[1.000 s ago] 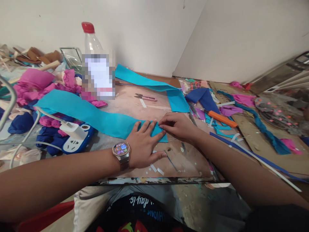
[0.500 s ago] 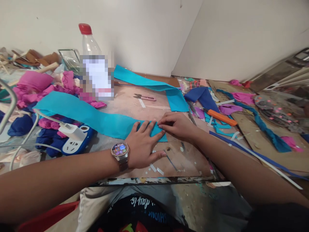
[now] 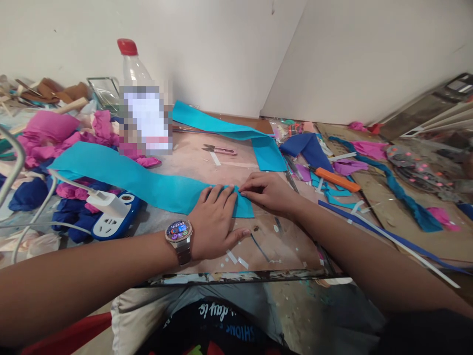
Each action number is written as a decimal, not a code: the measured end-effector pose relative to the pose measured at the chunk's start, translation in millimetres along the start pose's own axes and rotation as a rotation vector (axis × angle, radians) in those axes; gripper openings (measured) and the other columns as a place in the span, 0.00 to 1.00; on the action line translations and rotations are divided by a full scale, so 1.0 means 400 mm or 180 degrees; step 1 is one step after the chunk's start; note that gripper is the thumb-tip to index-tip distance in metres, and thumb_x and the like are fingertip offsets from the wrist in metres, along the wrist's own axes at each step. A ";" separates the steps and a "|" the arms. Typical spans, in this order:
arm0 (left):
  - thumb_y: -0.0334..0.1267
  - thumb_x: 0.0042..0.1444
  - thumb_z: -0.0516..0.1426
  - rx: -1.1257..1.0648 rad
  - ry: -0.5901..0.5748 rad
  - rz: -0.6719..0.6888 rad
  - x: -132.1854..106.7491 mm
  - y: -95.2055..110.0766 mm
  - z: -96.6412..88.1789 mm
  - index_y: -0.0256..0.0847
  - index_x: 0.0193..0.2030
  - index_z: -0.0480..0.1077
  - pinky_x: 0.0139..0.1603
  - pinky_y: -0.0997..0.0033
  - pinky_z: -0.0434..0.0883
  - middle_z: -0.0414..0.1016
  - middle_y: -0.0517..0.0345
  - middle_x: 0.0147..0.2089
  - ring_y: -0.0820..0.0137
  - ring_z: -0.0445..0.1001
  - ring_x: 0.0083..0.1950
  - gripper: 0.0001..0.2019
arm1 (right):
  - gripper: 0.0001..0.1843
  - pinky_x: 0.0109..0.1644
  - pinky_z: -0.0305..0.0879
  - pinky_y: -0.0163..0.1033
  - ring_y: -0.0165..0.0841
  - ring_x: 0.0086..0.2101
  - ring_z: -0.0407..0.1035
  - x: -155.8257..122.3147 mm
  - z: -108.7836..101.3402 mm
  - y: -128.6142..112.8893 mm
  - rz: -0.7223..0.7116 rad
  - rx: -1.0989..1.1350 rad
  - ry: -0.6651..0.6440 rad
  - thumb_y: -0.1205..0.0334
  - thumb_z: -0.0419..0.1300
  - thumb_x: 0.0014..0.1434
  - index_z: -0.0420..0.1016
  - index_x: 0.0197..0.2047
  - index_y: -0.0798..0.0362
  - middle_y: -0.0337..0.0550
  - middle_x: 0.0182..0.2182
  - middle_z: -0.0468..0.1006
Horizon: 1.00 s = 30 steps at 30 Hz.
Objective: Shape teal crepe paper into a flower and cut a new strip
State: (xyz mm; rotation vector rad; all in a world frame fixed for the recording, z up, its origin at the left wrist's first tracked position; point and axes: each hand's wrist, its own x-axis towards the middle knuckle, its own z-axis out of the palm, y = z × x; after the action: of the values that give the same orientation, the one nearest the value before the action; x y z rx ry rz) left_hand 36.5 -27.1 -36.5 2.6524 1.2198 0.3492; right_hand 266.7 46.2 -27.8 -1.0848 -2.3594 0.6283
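Note:
A turquoise fabric strip (image 3: 173, 190) runs from the left heap to the middle of the table. My left hand (image 3: 212, 224), with a watch (image 3: 179, 231) on the wrist, lies flat across its right end, thumb stretched out on the table. At the strip's upper edge, just right of those fingers, my right hand (image 3: 268, 192) pinches the fabric between thumb and forefinger; the exact grip is partly hidden. Behind both hands lies another turquoise strip (image 3: 221, 126), folded over at its right part. Thread snips (image 3: 220, 149) rest between the two strips.
At the left stand a blue-and-white power strip (image 3: 113, 219) with a charger, a red-capped bottle (image 3: 133, 66) and pink and navy fabric puffs (image 3: 50, 128). An orange cutter (image 3: 337, 179), a navy strip (image 3: 310, 150) and scraps lie right. The table's front edge (image 3: 236, 277) is close.
My left hand's forefinger has drawn left, away from my right fingertips and closer to its other fingers. The right hand keeps its pinch in nearly the same place. The view has shifted slightly.

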 end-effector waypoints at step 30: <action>0.66 0.66 0.46 0.0037 0.0058 0.0006 0.000 0.001 -0.002 0.30 0.72 0.59 0.72 0.40 0.53 0.59 0.37 0.76 0.42 0.57 0.74 0.42 | 0.08 0.42 0.69 0.38 0.34 0.37 0.77 0.001 -0.012 0.007 -0.0053 0.0013 -0.0135 0.59 0.66 0.65 0.87 0.41 0.49 0.44 0.35 0.83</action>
State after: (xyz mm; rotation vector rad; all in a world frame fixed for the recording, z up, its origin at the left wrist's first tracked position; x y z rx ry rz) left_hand 36.5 -27.3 -35.7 2.6661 1.2285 0.3685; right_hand 271.0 49.2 -25.4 -1.0590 -2.3997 0.6560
